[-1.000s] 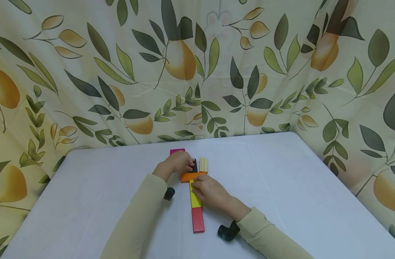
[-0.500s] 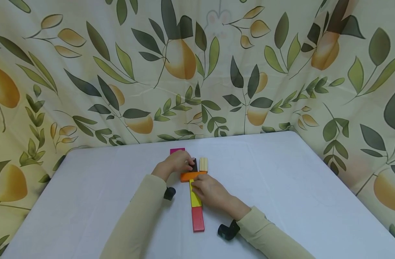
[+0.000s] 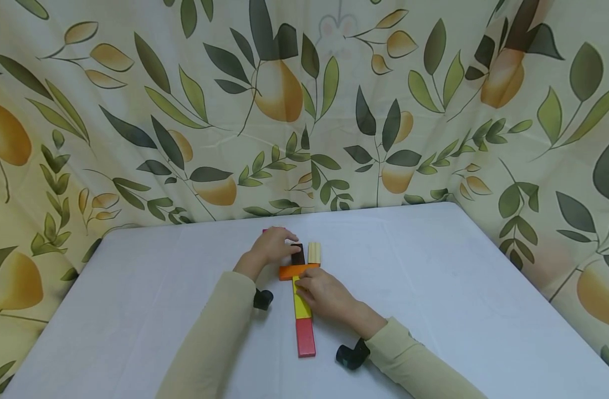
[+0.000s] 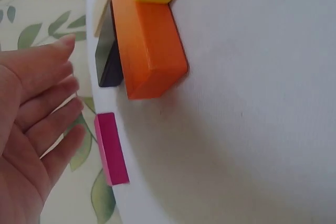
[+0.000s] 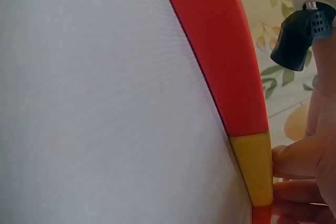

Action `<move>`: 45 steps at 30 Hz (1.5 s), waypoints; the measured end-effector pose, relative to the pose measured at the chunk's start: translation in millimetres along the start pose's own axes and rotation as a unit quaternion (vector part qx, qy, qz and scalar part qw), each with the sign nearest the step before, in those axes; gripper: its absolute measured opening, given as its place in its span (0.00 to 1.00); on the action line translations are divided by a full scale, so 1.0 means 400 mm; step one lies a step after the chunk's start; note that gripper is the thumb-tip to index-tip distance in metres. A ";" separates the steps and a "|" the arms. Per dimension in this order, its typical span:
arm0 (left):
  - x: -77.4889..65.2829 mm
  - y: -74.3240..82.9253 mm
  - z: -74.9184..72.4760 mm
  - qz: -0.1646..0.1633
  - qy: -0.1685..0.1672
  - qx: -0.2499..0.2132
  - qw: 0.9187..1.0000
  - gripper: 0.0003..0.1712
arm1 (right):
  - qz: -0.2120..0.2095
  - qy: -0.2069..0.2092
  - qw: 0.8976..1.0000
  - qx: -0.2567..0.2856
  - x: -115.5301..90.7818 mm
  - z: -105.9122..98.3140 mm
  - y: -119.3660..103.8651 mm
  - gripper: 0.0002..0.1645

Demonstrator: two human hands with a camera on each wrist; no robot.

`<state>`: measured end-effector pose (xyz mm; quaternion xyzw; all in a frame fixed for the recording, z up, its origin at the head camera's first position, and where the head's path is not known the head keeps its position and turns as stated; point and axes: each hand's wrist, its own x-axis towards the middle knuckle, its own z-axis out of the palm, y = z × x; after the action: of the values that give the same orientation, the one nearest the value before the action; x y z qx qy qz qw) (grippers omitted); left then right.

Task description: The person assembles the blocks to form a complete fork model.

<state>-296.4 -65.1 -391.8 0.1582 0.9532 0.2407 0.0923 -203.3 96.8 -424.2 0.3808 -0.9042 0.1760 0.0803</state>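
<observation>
My left hand (image 3: 271,246) hovers just left of a black block (image 3: 297,254), fingers loosely extended. In the left wrist view its fingers stand apart from that block and hold nothing. My right hand (image 3: 329,295) rests on the yellow block (image 3: 300,302), fingertips close to an orange block (image 3: 291,272). Seen from the right wrist, the thumb (image 5: 294,157) touches the yellow block's upper edge. The orange block lies crosswise above the yellow one, and a red block (image 3: 306,338) continues the line below. A cream ridged block (image 3: 314,253) stands beside the black one.
A magenta block (image 4: 111,148) lies beyond the left hand, mostly hidden by it in the head view. All pieces lie on a white-covered table (image 3: 424,288), with a fruit-and-leaf patterned curtain (image 3: 334,138) behind. Dark wrist cameras hang under both sleeves.
My left hand has let go of the black block and lifted its fingers, which uncovers more of that block and covers most of the magenta one. The right hand stays in place.
</observation>
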 end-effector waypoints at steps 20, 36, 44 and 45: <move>0.013 -0.070 0.001 -0.056 0.093 0.019 0.994 0.22 | 0.052 -0.038 0.998 0.003 0.002 -0.004 -0.005 0.14; 0.005 -0.071 -0.003 -0.081 0.047 0.017 0.995 0.19 | 0.058 -0.033 0.998 0.005 0.000 -0.002 -0.003 0.15; 0.011 -0.086 0.005 -0.081 0.043 0.016 0.996 0.19 | 0.057 -0.033 0.998 0.007 -0.001 0.000 -0.002 0.15; 0.011 -0.087 0.006 -0.080 0.043 0.016 0.996 0.19 | 0.058 -0.033 0.998 0.007 -0.001 0.000 -0.002 0.15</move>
<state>-308.9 -91.7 -411.1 0.0722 0.9696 0.2235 0.0681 -202.5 96.7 -424.2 0.3343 -0.9255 0.1739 0.0372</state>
